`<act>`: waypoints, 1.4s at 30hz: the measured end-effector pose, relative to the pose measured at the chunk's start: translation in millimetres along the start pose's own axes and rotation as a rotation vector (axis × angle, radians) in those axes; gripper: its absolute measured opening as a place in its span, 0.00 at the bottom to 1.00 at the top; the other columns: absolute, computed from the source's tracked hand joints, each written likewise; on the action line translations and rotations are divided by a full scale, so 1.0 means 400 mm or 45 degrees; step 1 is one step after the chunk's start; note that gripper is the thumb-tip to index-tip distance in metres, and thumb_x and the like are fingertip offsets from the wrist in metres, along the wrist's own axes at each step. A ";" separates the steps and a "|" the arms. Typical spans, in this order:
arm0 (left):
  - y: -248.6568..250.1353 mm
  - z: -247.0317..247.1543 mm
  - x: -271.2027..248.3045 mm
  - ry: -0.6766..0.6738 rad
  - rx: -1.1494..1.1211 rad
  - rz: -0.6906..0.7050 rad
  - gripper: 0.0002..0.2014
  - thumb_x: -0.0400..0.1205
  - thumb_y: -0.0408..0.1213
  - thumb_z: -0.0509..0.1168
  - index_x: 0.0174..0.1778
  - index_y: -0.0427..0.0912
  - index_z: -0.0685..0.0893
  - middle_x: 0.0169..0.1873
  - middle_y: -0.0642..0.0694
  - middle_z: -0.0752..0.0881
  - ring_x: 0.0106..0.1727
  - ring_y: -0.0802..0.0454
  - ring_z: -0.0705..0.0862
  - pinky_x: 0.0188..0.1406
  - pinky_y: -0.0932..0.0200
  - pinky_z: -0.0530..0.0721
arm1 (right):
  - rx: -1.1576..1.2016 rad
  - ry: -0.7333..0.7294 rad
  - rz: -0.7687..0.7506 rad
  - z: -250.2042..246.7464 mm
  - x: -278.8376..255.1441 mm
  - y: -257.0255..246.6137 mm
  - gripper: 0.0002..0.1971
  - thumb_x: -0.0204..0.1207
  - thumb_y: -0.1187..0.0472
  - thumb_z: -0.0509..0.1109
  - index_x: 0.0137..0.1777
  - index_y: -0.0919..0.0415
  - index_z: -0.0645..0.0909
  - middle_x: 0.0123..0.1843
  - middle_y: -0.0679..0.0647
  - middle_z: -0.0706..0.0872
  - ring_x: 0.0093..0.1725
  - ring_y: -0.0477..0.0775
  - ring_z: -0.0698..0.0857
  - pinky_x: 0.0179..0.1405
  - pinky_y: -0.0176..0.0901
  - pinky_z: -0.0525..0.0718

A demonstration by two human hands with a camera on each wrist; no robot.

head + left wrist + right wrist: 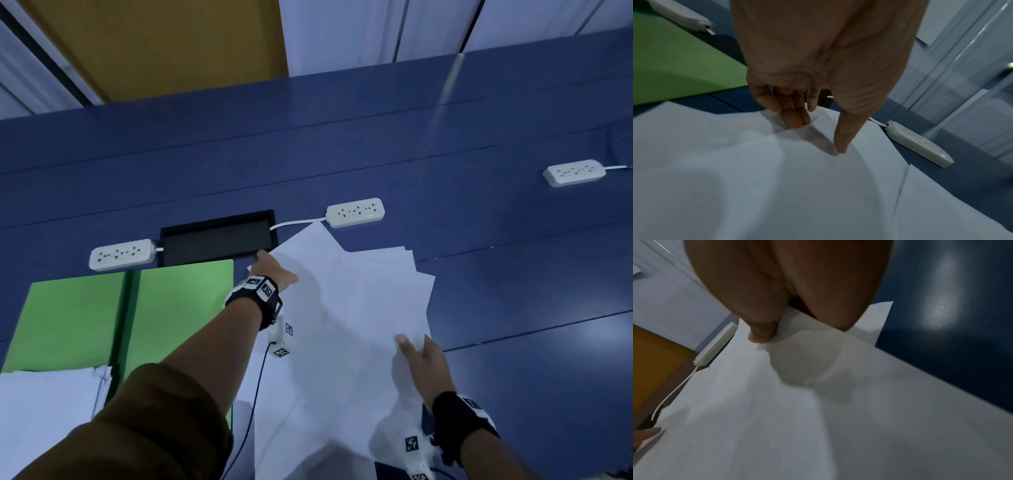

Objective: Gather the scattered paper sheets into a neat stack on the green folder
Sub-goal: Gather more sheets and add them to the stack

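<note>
Fanned paper sheets (352, 308) lie on the table (513, 274) right of the green folder (75, 315), likely limp and slippery, best taken at opposite edges: the right hand (424, 370) pinches the near edge, the left hand (274, 270) presses curled fingers (795, 118) on the far corner, grip unclear.

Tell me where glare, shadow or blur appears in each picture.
Head view: dim and bluish, a pale glare streak on the blue table. Left wrist view: the left hand throws a shadow on the paper sheets, edges soft. Right wrist view: a bright glare patch on the table, the right hand blurred and dark.
</note>
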State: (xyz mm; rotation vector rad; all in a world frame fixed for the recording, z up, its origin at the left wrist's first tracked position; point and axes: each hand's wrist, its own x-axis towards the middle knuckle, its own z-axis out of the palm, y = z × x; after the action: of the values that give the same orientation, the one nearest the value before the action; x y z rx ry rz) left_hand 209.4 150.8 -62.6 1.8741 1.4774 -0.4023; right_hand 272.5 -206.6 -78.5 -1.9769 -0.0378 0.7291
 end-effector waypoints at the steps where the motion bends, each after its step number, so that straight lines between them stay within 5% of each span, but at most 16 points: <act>1: 0.006 0.002 0.001 -0.022 0.010 0.000 0.45 0.74 0.45 0.80 0.82 0.39 0.64 0.73 0.38 0.80 0.72 0.36 0.82 0.68 0.47 0.83 | -0.005 0.000 0.005 0.000 0.003 0.004 0.24 0.85 0.51 0.75 0.34 0.55 0.66 0.25 0.40 0.66 0.31 0.49 0.68 0.35 0.48 0.68; 3: 0.001 0.009 0.008 -0.051 0.065 0.059 0.32 0.70 0.46 0.77 0.69 0.43 0.78 0.63 0.45 0.88 0.62 0.40 0.87 0.63 0.49 0.86 | 0.016 0.014 0.030 0.000 0.010 0.015 0.19 0.86 0.52 0.75 0.36 0.55 0.74 0.25 0.38 0.75 0.31 0.46 0.74 0.37 0.46 0.73; 5: -0.008 0.016 -0.005 -0.049 0.084 0.097 0.20 0.71 0.45 0.74 0.58 0.47 0.81 0.56 0.48 0.89 0.57 0.43 0.86 0.63 0.47 0.85 | 0.049 0.018 0.041 0.000 0.010 0.015 0.14 0.86 0.53 0.74 0.39 0.50 0.79 0.28 0.32 0.83 0.36 0.44 0.80 0.40 0.43 0.77; 7: -0.016 0.018 -0.034 0.085 0.097 0.164 0.18 0.75 0.42 0.70 0.61 0.50 0.80 0.54 0.48 0.88 0.59 0.42 0.85 0.70 0.42 0.80 | 0.049 0.008 0.034 0.000 0.009 0.016 0.12 0.86 0.52 0.74 0.41 0.51 0.81 0.30 0.31 0.85 0.39 0.46 0.81 0.43 0.43 0.78; 10: -0.034 0.025 -0.075 0.278 0.017 0.373 0.19 0.79 0.33 0.68 0.66 0.51 0.78 0.53 0.43 0.88 0.57 0.40 0.86 0.60 0.46 0.84 | 0.054 0.009 0.038 0.000 -0.001 0.009 0.13 0.86 0.51 0.75 0.40 0.55 0.81 0.31 0.37 0.84 0.41 0.51 0.82 0.44 0.45 0.78; 12: -0.055 0.029 -0.089 0.258 -0.014 0.478 0.23 0.80 0.31 0.68 0.71 0.52 0.78 0.62 0.41 0.83 0.60 0.40 0.85 0.61 0.47 0.83 | 0.068 0.019 0.038 0.003 -0.009 -0.008 0.12 0.86 0.52 0.75 0.44 0.58 0.83 0.39 0.40 0.88 0.48 0.52 0.86 0.49 0.47 0.79; 16: -0.073 0.027 -0.093 0.114 0.087 0.591 0.33 0.82 0.32 0.68 0.84 0.54 0.72 0.73 0.38 0.71 0.72 0.39 0.79 0.72 0.56 0.75 | 0.104 0.003 0.061 0.009 -0.022 -0.026 0.09 0.87 0.55 0.74 0.46 0.56 0.83 0.49 0.39 0.88 0.53 0.39 0.84 0.62 0.47 0.75; 19: -0.062 0.015 -0.092 0.008 0.187 0.493 0.34 0.81 0.41 0.73 0.85 0.50 0.72 0.75 0.35 0.70 0.73 0.36 0.79 0.72 0.54 0.76 | 0.084 0.009 0.042 0.009 -0.024 -0.023 0.06 0.86 0.53 0.74 0.52 0.55 0.87 0.54 0.45 0.92 0.58 0.47 0.88 0.64 0.50 0.81; 22: -0.046 0.012 -0.098 -0.003 0.228 0.407 0.23 0.81 0.46 0.74 0.72 0.47 0.82 0.67 0.39 0.72 0.59 0.37 0.84 0.64 0.52 0.82 | 0.087 0.013 0.054 0.010 -0.025 -0.023 0.05 0.86 0.52 0.74 0.55 0.52 0.88 0.57 0.43 0.92 0.62 0.52 0.89 0.69 0.53 0.82; 25: -0.029 0.023 -0.118 0.067 0.239 0.436 0.08 0.79 0.44 0.72 0.44 0.44 0.83 0.56 0.42 0.74 0.46 0.38 0.84 0.51 0.52 0.85 | 0.102 -0.013 0.056 0.007 -0.030 -0.032 0.02 0.87 0.53 0.74 0.54 0.48 0.87 0.56 0.39 0.91 0.65 0.54 0.88 0.68 0.49 0.80; 28: -0.013 0.032 -0.153 0.084 0.117 0.587 0.17 0.78 0.39 0.73 0.30 0.47 0.72 0.33 0.49 0.76 0.40 0.43 0.80 0.38 0.56 0.73 | 0.200 -0.045 0.107 -0.003 -0.042 -0.055 0.07 0.88 0.54 0.73 0.63 0.50 0.82 0.60 0.34 0.84 0.70 0.50 0.82 0.71 0.45 0.75; 31: 0.017 0.006 -0.244 0.139 -0.130 0.872 0.16 0.82 0.37 0.71 0.35 0.45 0.70 0.29 0.53 0.71 0.34 0.52 0.70 0.36 0.55 0.70 | 0.363 -0.065 0.124 -0.020 -0.040 -0.059 0.28 0.86 0.51 0.75 0.84 0.48 0.71 0.78 0.38 0.79 0.79 0.45 0.75 0.85 0.53 0.69; 35: 0.059 -0.071 -0.400 0.275 -0.461 1.103 0.12 0.88 0.37 0.66 0.41 0.43 0.72 0.32 0.48 0.79 0.32 0.51 0.74 0.33 0.55 0.74 | 0.514 -0.058 0.097 -0.041 -0.044 -0.068 0.20 0.87 0.61 0.73 0.78 0.51 0.80 0.72 0.45 0.89 0.74 0.51 0.85 0.82 0.59 0.76; 39: 0.078 -0.175 -0.533 0.392 -0.781 1.167 0.03 0.91 0.37 0.63 0.54 0.43 0.77 0.46 0.54 0.88 0.46 0.51 0.87 0.48 0.48 0.85 | 0.615 -0.129 0.096 -0.056 -0.064 -0.107 0.19 0.88 0.61 0.71 0.77 0.51 0.81 0.72 0.47 0.90 0.75 0.56 0.85 0.83 0.64 0.74; 42: 0.068 -0.246 -0.604 0.398 -0.948 1.273 0.09 0.92 0.34 0.61 0.68 0.43 0.78 0.59 0.57 0.89 0.61 0.53 0.88 0.60 0.46 0.87 | 0.637 -0.189 0.062 -0.061 -0.074 -0.130 0.17 0.90 0.61 0.68 0.78 0.53 0.82 0.74 0.51 0.89 0.76 0.57 0.85 0.85 0.66 0.72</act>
State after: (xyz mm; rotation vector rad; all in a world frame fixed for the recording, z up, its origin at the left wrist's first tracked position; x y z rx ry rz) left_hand 145.0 42.5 167.5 1.7871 0.5387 0.8232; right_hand 274.7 -209.0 -13.7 -1.4505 0.0960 0.8245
